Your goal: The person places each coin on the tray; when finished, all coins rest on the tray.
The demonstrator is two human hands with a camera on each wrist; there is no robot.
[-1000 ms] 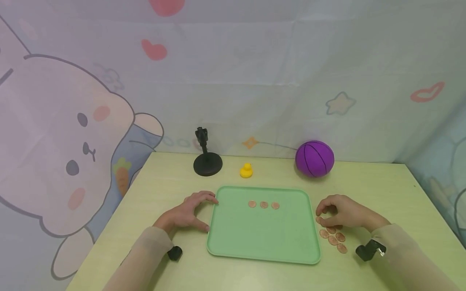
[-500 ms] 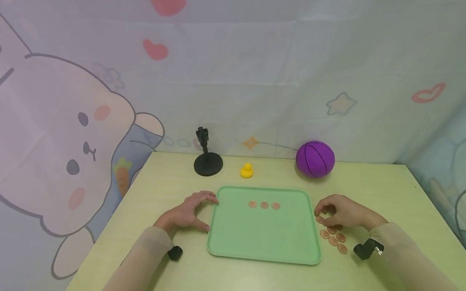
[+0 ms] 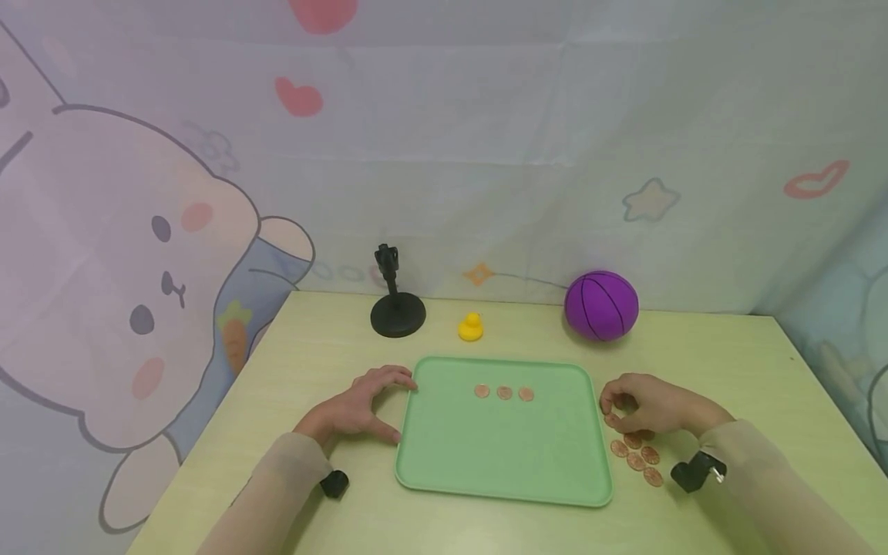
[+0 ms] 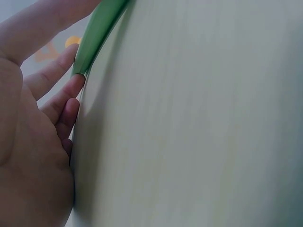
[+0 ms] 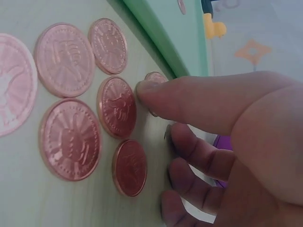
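Note:
A light green tray [image 3: 506, 462] lies on the table, with a row of three copper coins [image 3: 504, 393] toward its far side. My left hand [image 3: 357, 402] spreads thumb and fingers along the tray's left edge, touching the rim. Just beyond the right rim, my right hand [image 3: 655, 402] pinches at a single copper coin [image 3: 611, 421] on the table; the right wrist view has the thumb across that coin [image 5: 155, 77], and the index finger is hidden behind it. Several more copper coins [image 3: 636, 462] lie flat below the right palm, close together.
Along the back of the table stand a black round-based stand [image 3: 398, 314], a small yellow duck [image 3: 471, 330] and a purple ball [image 3: 601, 306]. A printed cloth [image 3: 444, 193] hangs behind the table [image 3: 735, 362].
My right hand has edged slightly left and its wrist has shifted a little, with the coin still on the table by the tray. The left hand keeps its place.

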